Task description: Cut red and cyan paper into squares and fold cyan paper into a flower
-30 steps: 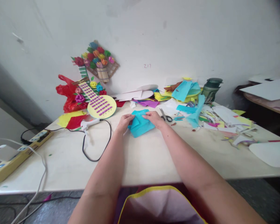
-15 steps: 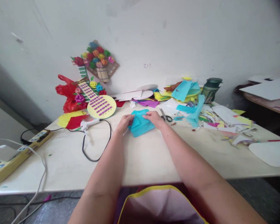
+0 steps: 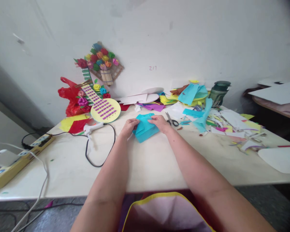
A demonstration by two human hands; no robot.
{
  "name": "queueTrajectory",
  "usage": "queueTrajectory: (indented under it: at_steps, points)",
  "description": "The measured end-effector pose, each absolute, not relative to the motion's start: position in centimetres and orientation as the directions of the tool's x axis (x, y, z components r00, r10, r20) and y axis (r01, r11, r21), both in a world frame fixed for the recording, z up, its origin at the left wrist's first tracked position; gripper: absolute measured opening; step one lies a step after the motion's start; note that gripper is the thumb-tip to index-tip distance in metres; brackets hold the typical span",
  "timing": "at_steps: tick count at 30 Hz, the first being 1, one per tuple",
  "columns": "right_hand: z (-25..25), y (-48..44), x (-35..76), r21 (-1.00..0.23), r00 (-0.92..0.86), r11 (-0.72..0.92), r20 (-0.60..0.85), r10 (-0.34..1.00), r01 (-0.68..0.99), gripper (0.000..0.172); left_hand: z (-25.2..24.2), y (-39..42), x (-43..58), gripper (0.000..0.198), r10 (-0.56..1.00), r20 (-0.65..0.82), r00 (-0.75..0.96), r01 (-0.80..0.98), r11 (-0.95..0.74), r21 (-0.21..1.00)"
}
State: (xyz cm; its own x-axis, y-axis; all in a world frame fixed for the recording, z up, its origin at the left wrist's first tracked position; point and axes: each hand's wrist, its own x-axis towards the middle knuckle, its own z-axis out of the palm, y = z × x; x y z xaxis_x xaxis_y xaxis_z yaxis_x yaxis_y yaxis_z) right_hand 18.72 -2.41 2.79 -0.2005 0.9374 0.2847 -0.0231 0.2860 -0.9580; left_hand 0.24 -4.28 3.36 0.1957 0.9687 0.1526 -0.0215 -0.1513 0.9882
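In the head view, I have a turquoise, roughly four-sided piece of folded paper (image 3: 147, 132) in both hands, at the centre of the frame, just over the pale, smooth worktop (image 3: 154, 170). My left hand (image 3: 130, 127) pinches its left edge with curled fingers, some of them hidden; my right hand (image 3: 160, 123) grips the upper right edge between thumb and fingers, so neither stands wide. A flap lies across the upper left part of the paper, and I judge the step in hand to be folding or lining up its layers. The next move, as I read it, calls for matching the edges and pressing the crease flat without letting the layers slip; whether they already line up, I cannot tell. Just right of my right hand lie the black-handled metal scissors (image 3: 172, 121), within easy reach should the paper need trimming. Left of centre rests the white plastic glue gun (image 3: 93, 129) on its black cord, well apart from the paper. Beyond it stands a yellow, round-bodied paper guitar (image 3: 106, 111) with purple strips, while mixed paper scraps (image 3: 232, 121) cover the right side of the frame.
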Motion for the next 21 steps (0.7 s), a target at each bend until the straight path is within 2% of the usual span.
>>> queueTrajectory:
  at_steps: [2, 10, 15, 21]
  points:
    - [2.78, -2.32, 18.65, -0.965, -0.201, 0.254, 0.263, 0.944, -0.067, 0.021, 3.24, -4.17, 0.21, 0.024, 0.967, 0.154, 0.203, -0.023, -0.153, 0.988]
    - [2.85, -2.46, 18.51, -0.962, -0.213, 0.218, 0.25, 0.945, -0.163, 0.026, 3.19, -4.21, 0.14, 0.027, 0.966, 0.156, 0.206, 0.0, -0.16, 0.987]
    - [3.01, -2.66, 18.63, -0.953, -0.255, 0.265, 0.295, 0.921, -0.145, 0.03, 3.0, -4.12, 0.1, 0.028, 0.969, 0.154, 0.193, -0.007, -0.156, 0.988]
    - [3.11, -2.93, 18.82, -0.931, -0.318, 0.361, 0.358, 0.878, -0.051, 0.027, 2.71, -3.84, 0.04, 0.028, 0.97, 0.156, 0.184, -0.021, -0.155, 0.988]
